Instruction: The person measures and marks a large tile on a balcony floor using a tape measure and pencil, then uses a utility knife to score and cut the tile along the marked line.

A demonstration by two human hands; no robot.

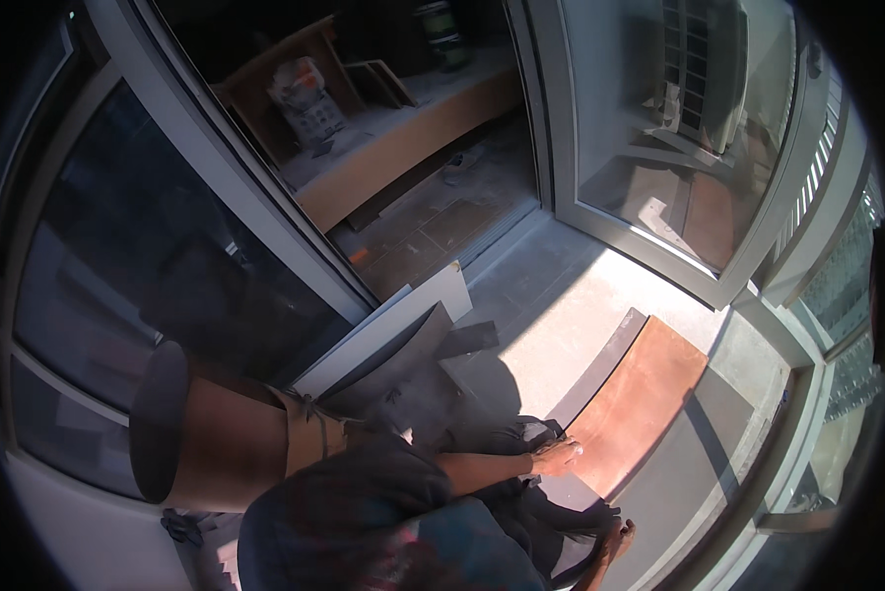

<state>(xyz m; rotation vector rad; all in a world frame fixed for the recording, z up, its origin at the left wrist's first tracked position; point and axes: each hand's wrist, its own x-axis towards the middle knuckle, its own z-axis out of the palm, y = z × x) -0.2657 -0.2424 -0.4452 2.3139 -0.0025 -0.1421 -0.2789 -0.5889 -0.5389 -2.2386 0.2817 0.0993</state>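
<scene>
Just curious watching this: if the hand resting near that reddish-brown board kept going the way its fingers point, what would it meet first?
The left hand points right, its fingers at the edge of the reddish-brown board lying on the grey floor. It would likely slide onto that board first, though depth is hard to judge.

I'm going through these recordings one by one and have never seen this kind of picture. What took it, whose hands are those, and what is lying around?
There is no machine here. A person wears a wide fisheye camera on the head, looking down, which is why straight frames bend toward the round dark rim. Picture left is the person's own left.

The scene is a sunlit balcony floor beside a sliding glass door whose opening shows a dusty room. A reddish-brown board lies flat on the floor. A white panel and a grey panel lean by the door. A brown rolled sheet, tied with string, sits at the person's left.

The arm reaching across ends in the left hand, resting on the board's near edge. The right hand is lower, near the floor, holding nothing I can make out.
</scene>
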